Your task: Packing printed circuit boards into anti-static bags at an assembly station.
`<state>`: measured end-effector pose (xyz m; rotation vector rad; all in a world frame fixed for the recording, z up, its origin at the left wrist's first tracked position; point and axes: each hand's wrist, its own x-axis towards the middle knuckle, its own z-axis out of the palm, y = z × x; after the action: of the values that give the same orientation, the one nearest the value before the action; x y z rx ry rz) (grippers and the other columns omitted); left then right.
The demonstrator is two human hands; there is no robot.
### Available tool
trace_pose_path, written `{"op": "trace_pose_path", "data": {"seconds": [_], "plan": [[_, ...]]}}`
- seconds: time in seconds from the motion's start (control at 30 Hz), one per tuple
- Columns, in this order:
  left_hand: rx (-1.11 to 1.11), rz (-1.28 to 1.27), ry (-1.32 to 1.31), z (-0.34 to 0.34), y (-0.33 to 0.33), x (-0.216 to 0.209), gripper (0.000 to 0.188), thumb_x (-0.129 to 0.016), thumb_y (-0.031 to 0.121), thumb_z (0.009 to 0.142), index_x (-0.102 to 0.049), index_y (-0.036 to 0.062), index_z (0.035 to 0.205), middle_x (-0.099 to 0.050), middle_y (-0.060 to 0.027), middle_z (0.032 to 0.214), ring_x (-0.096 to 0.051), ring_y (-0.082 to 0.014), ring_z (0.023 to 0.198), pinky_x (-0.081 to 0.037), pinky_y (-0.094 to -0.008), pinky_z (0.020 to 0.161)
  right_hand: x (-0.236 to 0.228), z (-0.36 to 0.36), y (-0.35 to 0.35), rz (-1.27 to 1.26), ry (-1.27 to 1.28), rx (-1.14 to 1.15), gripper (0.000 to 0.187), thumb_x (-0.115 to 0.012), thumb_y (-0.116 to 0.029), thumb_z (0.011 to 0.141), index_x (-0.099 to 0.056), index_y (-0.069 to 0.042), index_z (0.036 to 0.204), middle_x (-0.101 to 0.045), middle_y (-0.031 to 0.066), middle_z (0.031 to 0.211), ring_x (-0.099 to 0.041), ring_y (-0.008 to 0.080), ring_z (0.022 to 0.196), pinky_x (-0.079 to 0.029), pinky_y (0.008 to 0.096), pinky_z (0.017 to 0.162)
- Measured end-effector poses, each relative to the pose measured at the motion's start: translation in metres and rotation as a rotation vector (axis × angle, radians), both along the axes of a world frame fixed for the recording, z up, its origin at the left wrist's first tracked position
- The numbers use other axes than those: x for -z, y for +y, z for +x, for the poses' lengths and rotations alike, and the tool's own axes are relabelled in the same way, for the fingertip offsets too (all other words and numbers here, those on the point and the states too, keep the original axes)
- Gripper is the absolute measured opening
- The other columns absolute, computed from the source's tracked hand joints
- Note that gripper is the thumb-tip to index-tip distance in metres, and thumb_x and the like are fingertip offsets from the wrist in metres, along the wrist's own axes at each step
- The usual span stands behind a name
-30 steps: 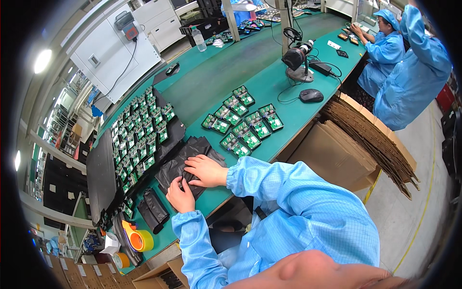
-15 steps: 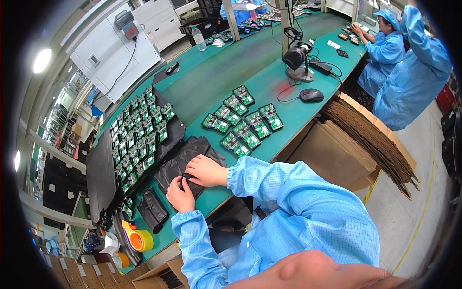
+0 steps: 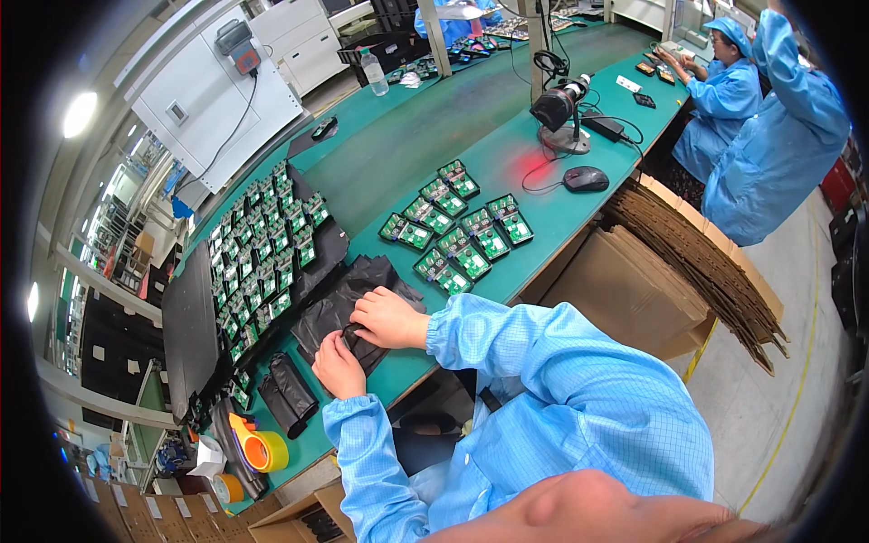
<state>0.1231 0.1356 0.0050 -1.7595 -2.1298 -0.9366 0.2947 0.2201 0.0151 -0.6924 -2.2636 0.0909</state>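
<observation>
Near the bench's front edge, my left hand (image 3: 339, 368) and my right hand (image 3: 389, 319) meet at the mouth of a black plastic bag (image 3: 317, 324). Fingers of both hands are closed on its thin, crumpled film. More black sheeting lies spread under and beyond my hands. Just left of them rests a folded bundle of black plastic (image 3: 287, 395). Ahead and to the right, several green circuit boards in black housings (image 3: 463, 252) lie in rows on the green mat. Many similar boards (image 3: 262, 249) cover a black tray at the left.
A yellow tape dispenser (image 3: 265, 451) sits at the near left corner. Farther right stand a black scanner on a stand (image 3: 559, 109) and a mouse (image 3: 586, 179). Flattened cardboard (image 3: 634, 281) leans below the bench edge. Two people in blue (image 3: 769, 136) are at the far right.
My fingers have shifted slightly on the black plastic, and the small dark bunch between them looks flatter. The boards and tray have not moved.
</observation>
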Motion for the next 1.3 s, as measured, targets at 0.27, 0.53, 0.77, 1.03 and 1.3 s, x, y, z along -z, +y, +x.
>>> {"op": "trace_pose_path", "data": {"seconds": [0.27, 0.53, 0.77, 1.03, 1.3], "plan": [[-0.002, -0.014, -0.024, 0.0004, -0.0010, -0.0020, 0.018, -0.059, 0.024, 0.104, -0.073, 0.0140, 0.109, -0.076, -0.0044, 0.104, -0.067, -0.0279, 0.096, -0.047, -0.0431, 0.088, 0.0017, -0.0009, 0.0006, -0.010, 0.031, -0.008, 0.023, -0.075, -0.032, 0.090, -0.070, -0.012, 0.100, -0.063, 0.0040, 0.095, -0.061, 0.0244, 0.098, -0.045, 0.0388, 0.089], [0.005, -0.008, -0.030, 0.0003, -0.0004, -0.0010, 0.019, -0.059, 0.025, 0.104, -0.073, 0.0137, 0.109, -0.075, -0.0044, 0.103, -0.067, -0.0279, 0.096, -0.047, -0.0428, 0.089, 0.0048, -0.0014, 0.0018, -0.014, 0.062, -0.017, 0.022, -0.076, -0.032, 0.088, -0.069, -0.012, 0.095, -0.063, 0.0049, 0.097, -0.060, 0.0250, 0.099, -0.044, 0.0396, 0.089], [0.004, 0.001, -0.022, 0.0000, -0.0003, -0.0003, 0.018, -0.060, 0.024, 0.103, -0.073, 0.0139, 0.109, -0.075, -0.0040, 0.100, -0.067, -0.0275, 0.094, -0.047, -0.0425, 0.088, 0.0018, 0.0005, 0.0006, -0.028, 0.043, -0.015, 0.021, -0.075, -0.031, 0.090, -0.070, -0.012, 0.098, -0.063, 0.0042, 0.095, -0.060, 0.0250, 0.098, -0.046, 0.0393, 0.087], [0.016, 0.015, -0.028, 0.0019, -0.0009, -0.0030, 0.019, -0.060, 0.024, 0.104, -0.073, 0.0124, 0.110, -0.074, -0.0062, 0.095, -0.067, -0.0293, 0.093, -0.047, -0.0439, 0.086, 0.0031, -0.0003, 0.0017, -0.033, 0.057, -0.014, 0.020, -0.075, -0.031, 0.090, -0.070, -0.013, 0.096, -0.062, 0.0036, 0.095, -0.060, 0.0249, 0.097, -0.046, 0.0393, 0.087], [0.020, 0.023, -0.023, 0.0020, -0.0006, -0.0022, 0.018, -0.060, 0.024, 0.104, -0.073, 0.0125, 0.110, -0.074, -0.0060, 0.095, -0.067, -0.0291, 0.093, -0.047, -0.0437, 0.086, 0.0048, -0.0008, 0.0029, -0.060, 0.052, -0.017, 0.022, -0.074, -0.034, 0.090, -0.071, -0.013, 0.095, -0.063, 0.0041, 0.096, -0.060, 0.0243, 0.099, -0.044, 0.0393, 0.088]]}}
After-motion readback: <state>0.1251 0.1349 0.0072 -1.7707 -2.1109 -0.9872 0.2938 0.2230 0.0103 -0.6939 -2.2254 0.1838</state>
